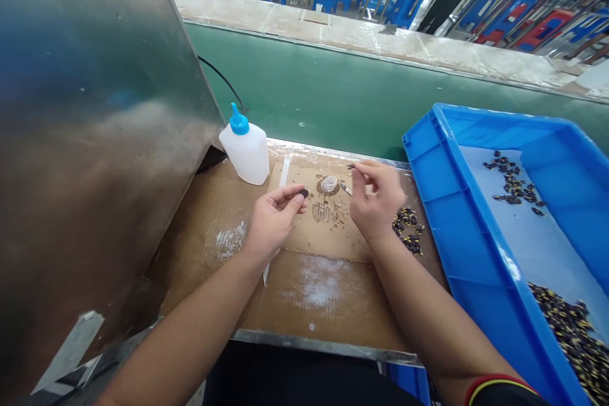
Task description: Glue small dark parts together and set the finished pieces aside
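In the head view, the cardboard sheet lies in the middle of the counter. The left hand is over its left side, fingers closed on a small dark oval piece. This piece projects past the fingertips, a hold that probably leaves its face exposed and reachable. The right hand is over the sheet's right side, thumb and forefinger pinching a tiny dark piece, too small to identify; the pinch looks light, perhaps for fine control. The hands are apart.

On the sheet, toward its far side, sits a whitish, crusted mound ringed by a brown stain, within short reach of both hands. A slender pale stick lies just beside it, partly hidden by the right hand.

Beyond the sheet's left edge stands an upright squeeze bottle with a blue nozzle, likely out of the way of the fingers there. Right of the sheet are loose black-and-yellow pieces, then a blue crate holding more.

The crate's wall limits the right elbow, and a metal panel bounds the far left. The sheet's near part and the counter's front strip offer the easiest room for moving.
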The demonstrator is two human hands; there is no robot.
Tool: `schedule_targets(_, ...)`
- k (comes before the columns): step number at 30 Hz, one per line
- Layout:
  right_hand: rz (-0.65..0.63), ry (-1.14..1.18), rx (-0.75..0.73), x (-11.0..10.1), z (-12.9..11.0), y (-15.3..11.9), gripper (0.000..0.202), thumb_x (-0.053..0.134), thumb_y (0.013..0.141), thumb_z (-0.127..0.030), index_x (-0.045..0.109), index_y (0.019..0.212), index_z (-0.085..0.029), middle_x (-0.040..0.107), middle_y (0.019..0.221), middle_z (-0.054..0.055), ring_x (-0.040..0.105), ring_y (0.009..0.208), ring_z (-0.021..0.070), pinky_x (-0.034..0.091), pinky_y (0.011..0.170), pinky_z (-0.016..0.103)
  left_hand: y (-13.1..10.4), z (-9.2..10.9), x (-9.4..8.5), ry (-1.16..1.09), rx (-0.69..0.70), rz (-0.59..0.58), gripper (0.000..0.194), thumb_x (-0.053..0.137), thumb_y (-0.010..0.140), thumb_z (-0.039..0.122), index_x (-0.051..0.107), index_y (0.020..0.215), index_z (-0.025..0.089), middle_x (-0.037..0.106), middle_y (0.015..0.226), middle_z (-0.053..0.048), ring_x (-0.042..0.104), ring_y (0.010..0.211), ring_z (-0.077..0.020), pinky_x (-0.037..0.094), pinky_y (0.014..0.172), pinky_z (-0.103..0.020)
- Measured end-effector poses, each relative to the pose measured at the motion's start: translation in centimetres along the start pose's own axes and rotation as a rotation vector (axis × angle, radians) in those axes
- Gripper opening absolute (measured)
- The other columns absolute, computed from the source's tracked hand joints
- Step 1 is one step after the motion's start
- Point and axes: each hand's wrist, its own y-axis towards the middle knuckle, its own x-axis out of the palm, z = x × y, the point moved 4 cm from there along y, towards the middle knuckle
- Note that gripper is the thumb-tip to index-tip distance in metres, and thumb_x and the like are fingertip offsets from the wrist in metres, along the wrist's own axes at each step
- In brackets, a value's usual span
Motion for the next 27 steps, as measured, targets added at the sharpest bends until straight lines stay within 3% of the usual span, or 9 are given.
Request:
schedule_targets(3, -0.084, 0.018, 0.024, 0.4, 0.4, 0.1, 0.014, 0.063, 0.102, -0.031, 0.074, 0.100, -0.023, 0.075, 0.092, 0.004, 0.061, 0.070, 0.0173, 0.050, 0.067, 0.034, -0.1, 0.1, 0.1, -0.014, -0.010, -0.002, 0.037, 0.087, 0.079, 0.039, 0.080, 0.107, 0.016, 0.077, 0.096, -0.010, 0.070, 0.078, -0.0138, 0.062, 0.080, -0.029)
schedule_targets(6, -0.023, 0.107, 0.130, 0.0, 1.1, 0.3, 0.015, 0.065, 0.102, -0.035, 0.072, 0.103, -0.022, 0.075, 0.100, 0.006, 0.065, 0.079, 0.0180, 0.053, 0.070, 0.033, -0.1, 0.0, 0.1, -0.022, -0.001, -0.010, 0.036, 0.087, 0.079, 0.039, 0.080, 0.106, 0.016, 0.077, 0.095, -0.009, 0.069, 0.078, -0.0134, 0.061, 0.079, -0.027)
schedule_targets(13, -0.255, 0.681, 0.623, 0.0, -0.3, -1.3, 0.028, 0.078, 0.092, -0.047, 0.068, 0.102, -0.022, 0.074, 0.093, 0.005, 0.073, 0.086, 0.0195, 0.062, 0.073, 0.032, -0.1, 0.1, 0.2, 0.072, 0.031, -0.062, 0.030, 0.078, 0.087, 0.040, 0.077, 0.104, 0.015, 0.073, 0.090, -0.009, 0.070, 0.082, -0.0167, 0.060, 0.082, -0.031)
schedule_targets(15, -0.326, 0.902, 0.817, 0.1, -1.4, -2.8, 0.031, 0.084, 0.087, -0.048, 0.067, 0.099, -0.024, 0.075, 0.096, 0.005, 0.075, 0.096, 0.0217, 0.064, 0.081, 0.034, -0.4, 0.8, 0.5, 0.226, 0.154, -0.096, 0.025, 0.071, 0.094, 0.038, 0.077, 0.105, 0.017, 0.072, 0.095, -0.009, 0.071, 0.085, -0.0182, 0.060, 0.084, -0.032)
schedule_targets(19, -0.361, 1.200, 1.123, 0.3, -2.7, -5.8, 0.032, 0.092, 0.080, -0.042, 0.068, 0.093, -0.024, 0.076, 0.093, 0.001, 0.075, 0.104, 0.0233, 0.062, 0.102, 0.044, -1.7, 2.3, 1.5, 0.644, 0.568, -0.154, 0.021, 0.059, 0.100, 0.027, 0.077, 0.107, 0.021, 0.068, 0.105, -0.010, 0.068, 0.096, -0.0202, 0.057, 0.090, -0.033)
schedule_targets(23, -0.333, 1.309, 1.208, 0.2, -2.3, -6.7, 0.029, 0.092, 0.081, -0.037, 0.068, 0.092, -0.025, 0.076, 0.093, -0.002, 0.076, 0.107, 0.0239, 0.057, 0.110, 0.050, -2.6, 1.9, 1.9, 0.767, 0.735, -0.239, 0.027, 0.052, 0.103, 0.020, 0.076, 0.115, 0.023, 0.073, 0.112, -0.011, 0.070, 0.106, -0.0204, 0.055, 0.100, -0.033)
schedule_targets(27, -0.395, 1.365, 1.261, 0.1, -2.0, -6.6, 0.028, 0.091, 0.082, -0.036, 0.067, 0.092, -0.025, 0.077, 0.095, -0.002, 0.075, 0.111, 0.0257, 0.055, 0.112, 0.053, -2.8, 1.8, 1.5, 0.906, 0.840, -0.220, 0.029, 0.054, 0.102, 0.020, 0.077, 0.119, 0.025, 0.075, 0.114, -0.012, 0.071, 0.108, -0.0225, 0.057, 0.098, -0.035)
